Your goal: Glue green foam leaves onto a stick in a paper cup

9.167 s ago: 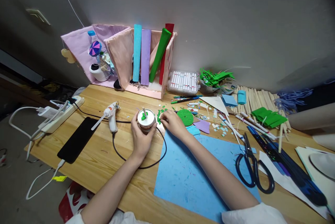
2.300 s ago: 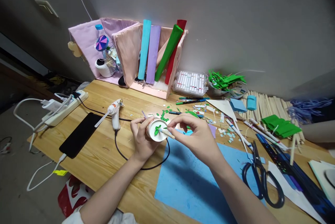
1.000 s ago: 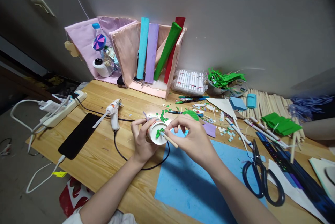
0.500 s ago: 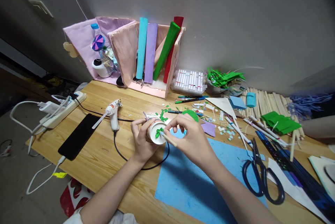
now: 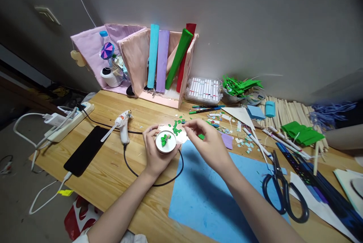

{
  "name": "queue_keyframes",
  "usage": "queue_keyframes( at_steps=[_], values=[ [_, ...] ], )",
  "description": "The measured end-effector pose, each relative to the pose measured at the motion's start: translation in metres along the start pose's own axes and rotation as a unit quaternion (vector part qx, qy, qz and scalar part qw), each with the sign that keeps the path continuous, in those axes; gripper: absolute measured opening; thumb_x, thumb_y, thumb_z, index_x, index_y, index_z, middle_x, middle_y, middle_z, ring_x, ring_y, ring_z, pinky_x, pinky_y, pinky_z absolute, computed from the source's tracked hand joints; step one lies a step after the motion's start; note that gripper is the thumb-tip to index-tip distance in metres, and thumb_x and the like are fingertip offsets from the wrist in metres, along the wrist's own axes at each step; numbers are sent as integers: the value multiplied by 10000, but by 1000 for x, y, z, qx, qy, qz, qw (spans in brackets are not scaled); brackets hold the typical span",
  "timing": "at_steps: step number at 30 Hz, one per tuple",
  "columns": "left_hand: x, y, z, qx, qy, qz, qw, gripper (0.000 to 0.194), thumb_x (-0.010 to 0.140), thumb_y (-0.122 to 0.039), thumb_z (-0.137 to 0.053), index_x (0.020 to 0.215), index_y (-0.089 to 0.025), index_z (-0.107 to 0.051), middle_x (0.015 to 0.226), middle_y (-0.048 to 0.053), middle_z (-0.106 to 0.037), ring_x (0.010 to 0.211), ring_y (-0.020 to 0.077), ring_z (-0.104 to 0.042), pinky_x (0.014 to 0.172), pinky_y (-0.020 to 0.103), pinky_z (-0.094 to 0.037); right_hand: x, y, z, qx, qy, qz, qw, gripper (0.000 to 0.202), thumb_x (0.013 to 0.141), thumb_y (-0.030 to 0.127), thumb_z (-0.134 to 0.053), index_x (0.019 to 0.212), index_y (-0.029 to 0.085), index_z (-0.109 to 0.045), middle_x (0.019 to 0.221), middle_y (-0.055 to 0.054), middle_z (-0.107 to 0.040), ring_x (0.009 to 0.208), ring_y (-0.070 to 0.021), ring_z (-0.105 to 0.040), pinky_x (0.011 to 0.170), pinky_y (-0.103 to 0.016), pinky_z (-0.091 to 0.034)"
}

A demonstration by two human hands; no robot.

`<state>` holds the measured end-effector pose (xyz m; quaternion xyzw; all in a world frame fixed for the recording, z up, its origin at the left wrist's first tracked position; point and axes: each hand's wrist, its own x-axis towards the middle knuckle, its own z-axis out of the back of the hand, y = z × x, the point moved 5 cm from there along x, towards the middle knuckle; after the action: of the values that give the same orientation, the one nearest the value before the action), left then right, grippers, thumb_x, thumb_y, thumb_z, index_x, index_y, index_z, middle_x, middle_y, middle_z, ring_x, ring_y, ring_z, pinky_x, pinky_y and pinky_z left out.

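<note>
A small round white container (image 5: 170,145) rests in my left hand (image 5: 155,156), whose fingers wrap round its sides. Several green leaf-shaped pieces (image 5: 163,140) lie inside it around a small upright thing. To its right, my right hand (image 5: 205,142) hovers above the blue sheet (image 5: 210,197), thumb and fingertips near each other; whether anything tiny is between them I cannot make out. Loose green leaf pieces (image 5: 176,127) are scattered on the wooden table (image 5: 113,182) just beyond the container.
A glue gun (image 5: 123,125) with a looping black cable stands left of my hands, near a phone (image 5: 85,150) and a power strip (image 5: 69,123). Large scissors (image 5: 279,186) lie at right. Coloured rolls (image 5: 163,61) lean in a pink box behind.
My right hand has drawn back from the container, and the pale stick it held no longer shows there. The container has tilted more upright, with its opening facing me.
</note>
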<state>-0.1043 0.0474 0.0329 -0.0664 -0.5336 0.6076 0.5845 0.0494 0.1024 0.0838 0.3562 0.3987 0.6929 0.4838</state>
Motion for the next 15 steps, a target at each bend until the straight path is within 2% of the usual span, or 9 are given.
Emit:
queue_keyframes(
  at_steps=[4, 8, 11, 15],
  values=[
    [-3, 8, -8, -93, 42, 62, 993, 585, 663, -287, -750, 1111, -214, -381, 1156, 105, -548, 1163, 234, -513, 1027, 464, -362, 19, -40, -14, -129, 5, 10, 992, 101, 835, 139, -519, 811, 174, -611, 792, -38, -639, 719, -169, -548, 674, -287, -406],
    [-9, 25, -12, -79, 35, 135, 987, 588, 665, -337, -747, 1129, -208, -409, 1172, 113, -548, 1161, 247, -521, 1015, 451, -382, 29, -74, -35, -182, 34, 32, 982, 99, 794, 90, -565, 776, 169, -620, 797, -57, -626, 784, -197, -548, 743, -319, -411],
    [-10, 31, -12, -63, 26, 161, 984, 642, 642, -371, -759, 1146, -209, -396, 1142, 103, -541, 1091, 243, -549, 960, 428, -428, 30, -84, -45, -185, 42, 44, 981, 98, 774, 79, -596, 802, 169, -622, 842, -63, -616, 828, -206, -543, 764, -323, -416],
    [-9, 27, -12, -51, 34, 133, 989, 679, 663, -370, -741, 1205, -216, -362, 1191, 105, -496, 1131, 239, -511, 976, 412, -413, 28, -86, -50, -185, 52, 57, 980, 95, 779, 90, -612, 825, 173, -622, 863, -58, -596, 851, -203, -538, 768, -311, -421]
  ],
)
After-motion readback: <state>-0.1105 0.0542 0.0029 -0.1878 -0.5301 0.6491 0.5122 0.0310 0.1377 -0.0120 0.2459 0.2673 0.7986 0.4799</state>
